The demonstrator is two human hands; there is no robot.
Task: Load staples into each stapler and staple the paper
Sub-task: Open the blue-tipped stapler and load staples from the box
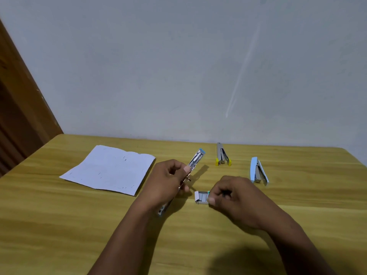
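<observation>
Wooden table (pixel 59 225) against grey wall (pixel 178 66); left grip (pixel 164 179) holds opened stapler (pixel 196 158), right grip (pixel 232 197) pinches staple box (pixel 201 197).

Centre: blue-tipped stapler (pixel 195 160) swung open, metal rail exposed, raised at a tilt. Yellow stapler (pixel 222 155) & light-blue stapler (pixel 258 171) sit ajar back right. Open staple box (pixel 201 197) lies in front, w/ creased white paper (pixel 109 168) flat at left.

— Where are the arms?
— Both forearms (pixel 127 231) rise from the bottom edge and converge toward lower centre of the frame.
— The left hand (pixel 168 179)?
— Raised, fingers curled round an opened stapler (pixel 195 160), thumb laid along its metal.
— And the right hand (pixel 232 195)?
— Just lower right of it, knuckles up, thumb and curled fingers pinching the right end of a staple box (pixel 201 197).
</observation>
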